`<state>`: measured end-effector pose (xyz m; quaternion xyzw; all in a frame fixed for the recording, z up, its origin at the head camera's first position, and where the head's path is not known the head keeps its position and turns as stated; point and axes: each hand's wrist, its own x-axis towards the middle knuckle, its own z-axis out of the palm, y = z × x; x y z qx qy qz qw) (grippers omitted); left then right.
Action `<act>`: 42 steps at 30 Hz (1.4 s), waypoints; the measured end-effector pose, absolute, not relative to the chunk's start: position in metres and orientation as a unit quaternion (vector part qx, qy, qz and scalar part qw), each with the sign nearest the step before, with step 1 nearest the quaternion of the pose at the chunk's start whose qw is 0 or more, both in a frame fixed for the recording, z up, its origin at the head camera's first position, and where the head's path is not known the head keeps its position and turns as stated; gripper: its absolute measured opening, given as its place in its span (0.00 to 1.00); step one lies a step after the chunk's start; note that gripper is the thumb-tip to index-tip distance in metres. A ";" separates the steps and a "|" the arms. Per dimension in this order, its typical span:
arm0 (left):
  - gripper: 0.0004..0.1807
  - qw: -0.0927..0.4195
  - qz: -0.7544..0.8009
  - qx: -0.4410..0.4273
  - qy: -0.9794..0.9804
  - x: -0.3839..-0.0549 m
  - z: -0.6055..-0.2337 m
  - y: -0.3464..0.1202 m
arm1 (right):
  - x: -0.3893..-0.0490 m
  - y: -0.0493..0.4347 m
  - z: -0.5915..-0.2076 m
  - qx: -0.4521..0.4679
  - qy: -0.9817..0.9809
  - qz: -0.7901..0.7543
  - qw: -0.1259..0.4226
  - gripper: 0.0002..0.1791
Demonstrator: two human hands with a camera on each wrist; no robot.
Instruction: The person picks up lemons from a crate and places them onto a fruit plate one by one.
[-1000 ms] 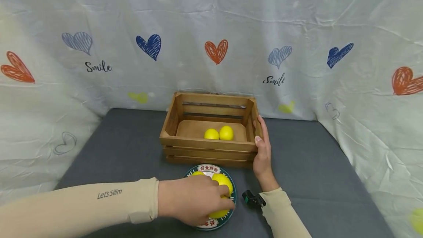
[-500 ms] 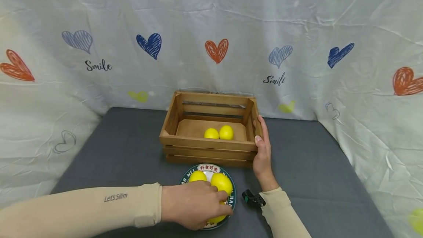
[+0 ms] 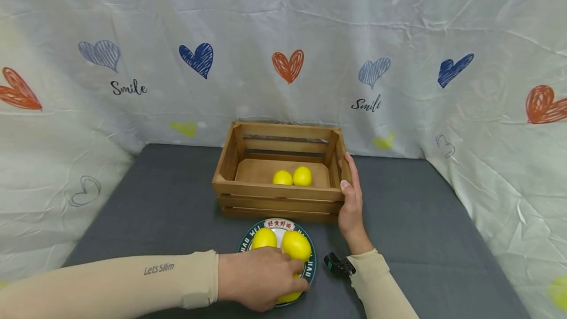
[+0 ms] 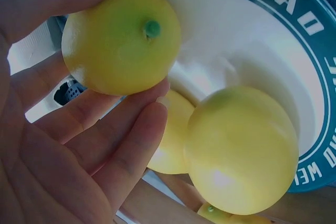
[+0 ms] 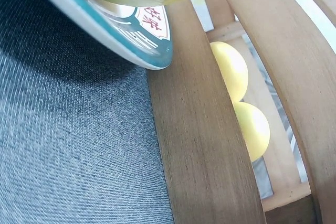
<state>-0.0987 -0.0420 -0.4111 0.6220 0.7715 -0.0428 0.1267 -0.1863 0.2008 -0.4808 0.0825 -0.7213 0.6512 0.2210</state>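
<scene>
My left hand point(image 3: 261, 277) reaches over a round plate point(image 3: 279, 224) with a dark green, lettered rim. Its thumb and fingers hold a yellow lemon point(image 4: 121, 40) with a green stem nub, low over the plate in the left wrist view. Two more lemons, one on the left point(image 3: 264, 238) and one on the right point(image 3: 296, 246), lie on the plate. Behind it stands a slatted wooden crate point(image 3: 279, 206) with two lemons point(image 3: 302, 176) inside. At the crate's right end my right hand point(image 3: 352, 210) grips the side wall, thumb by the rim; some fingers are hidden.
A dark grey cloth point(image 3: 177, 186) covers the table. Close behind the crate hangs a pale curtain point(image 3: 248, 87) printed with hearts, which also encloses both sides. A black band point(image 3: 339, 264) is at my right wrist, near the plate.
My left hand has shifted slightly toward the table's front edge, uncovering more of the lemon at the plate's left. My right hand stays on the crate, which stands where it was.
</scene>
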 end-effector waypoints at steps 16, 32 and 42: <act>0.31 0.107 -0.024 0.605 0.789 -0.107 -0.381 -0.046 | -0.187 0.200 -0.480 0.089 -0.716 0.656 0.221 0.40; 0.27 0.131 0.060 0.541 0.828 -0.149 -0.306 -0.050 | -0.186 0.202 -0.481 0.087 -0.722 0.651 0.217 0.40; 0.27 0.077 0.094 0.502 0.856 -0.213 -0.277 -0.033 | -0.188 0.202 -0.486 0.089 -0.721 0.651 0.219 0.40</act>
